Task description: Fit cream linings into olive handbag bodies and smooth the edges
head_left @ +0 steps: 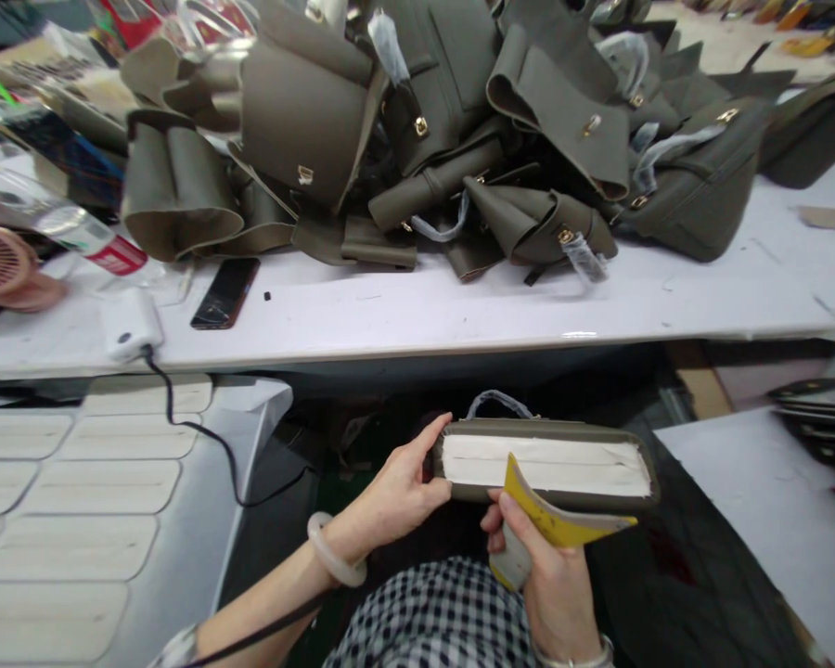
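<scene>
An olive-green bag piece (571, 429) with a white filled inner face lies on its side above my lap, a plastic-wrapped handle (501, 401) at its far edge. My left hand (407, 478) grips its left end between thumb and fingers. My right hand (546, 566) is closed around the grey handle of a yellow scraper-like tool (560, 520), whose curved wide edge lies in front of the bag's near side.
A white table (390, 315) ahead bears a pile of olive bags (306, 111), a phone (226, 293), a bottle (104, 243), a pink fan (6, 264) and a white corded device (132, 323). Pale panels (104, 487) lie at left; dark stacked pieces (817, 431) stand at right.
</scene>
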`<state>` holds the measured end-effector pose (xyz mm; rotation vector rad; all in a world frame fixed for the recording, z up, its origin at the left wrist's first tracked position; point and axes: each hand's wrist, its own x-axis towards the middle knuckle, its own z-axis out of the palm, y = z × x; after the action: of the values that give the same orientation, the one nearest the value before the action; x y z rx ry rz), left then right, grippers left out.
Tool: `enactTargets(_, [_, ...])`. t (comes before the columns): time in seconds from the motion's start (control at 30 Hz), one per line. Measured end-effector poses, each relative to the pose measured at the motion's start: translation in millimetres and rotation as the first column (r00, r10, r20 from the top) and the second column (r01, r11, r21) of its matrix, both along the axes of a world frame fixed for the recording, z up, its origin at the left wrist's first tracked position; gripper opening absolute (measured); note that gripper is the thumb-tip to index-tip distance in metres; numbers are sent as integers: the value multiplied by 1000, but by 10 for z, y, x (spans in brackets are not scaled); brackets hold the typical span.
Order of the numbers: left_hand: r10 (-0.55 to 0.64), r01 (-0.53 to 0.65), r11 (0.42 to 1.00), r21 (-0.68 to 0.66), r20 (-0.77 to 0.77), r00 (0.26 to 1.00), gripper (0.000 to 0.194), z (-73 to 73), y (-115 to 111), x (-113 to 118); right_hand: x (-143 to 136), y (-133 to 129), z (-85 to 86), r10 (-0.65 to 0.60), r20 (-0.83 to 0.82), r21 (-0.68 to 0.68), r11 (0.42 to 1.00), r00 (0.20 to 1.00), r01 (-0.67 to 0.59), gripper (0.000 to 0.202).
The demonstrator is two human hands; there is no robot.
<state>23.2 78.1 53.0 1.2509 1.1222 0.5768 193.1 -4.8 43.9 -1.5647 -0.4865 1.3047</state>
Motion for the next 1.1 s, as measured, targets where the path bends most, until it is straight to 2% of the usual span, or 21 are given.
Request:
enactTargets(0.1, [64, -39, 991, -128, 200, 978, 81, -55, -25, -22, -4, 9, -16, -22, 5, 6, 1000, 1000, 22, 35])
enactTargets(0.2, [160, -37, 955, -295, 407, 899, 77, -142, -49, -67, 7, 17, -7, -29, -31, 2, 1000, 999, 29, 35])
enactTargets(0.33, [321, -143, 917, -372, 475, 819, 61, -239, -123, -49, 10, 25, 26, -43, -68, 15, 999, 997, 44, 35])
enactTargets(0.43, [349, -199, 919, -341, 465, 813, 56, -266, -181, 6, 2, 32, 44, -52, -80, 19, 998, 995, 54, 34])
enactTargets(0.7, [277, -264, 961, -87, 352, 894, 50, -323, -216, 90, 76, 19, -69, -12, -70, -28, 1000, 997, 10, 35])
enactTargets(0.87, [314, -335, 941, 50, 235, 920, 50, -329, -256, 216, 72, 85, -36, -17, -102, -70, 997, 995, 10, 32])
enactTargets(1.0, [347, -365, 930, 43, 226, 910, 49, -307, -249, 242, 93, 121, -42, 7, -136, -78, 997, 991, -17, 37])
enactTargets(1.1, [339, -335, 940, -64, 294, 894, 50, -303, -209, 191, 211, 102, 9, 119, -259, -87, 986, 959, -145, 46])
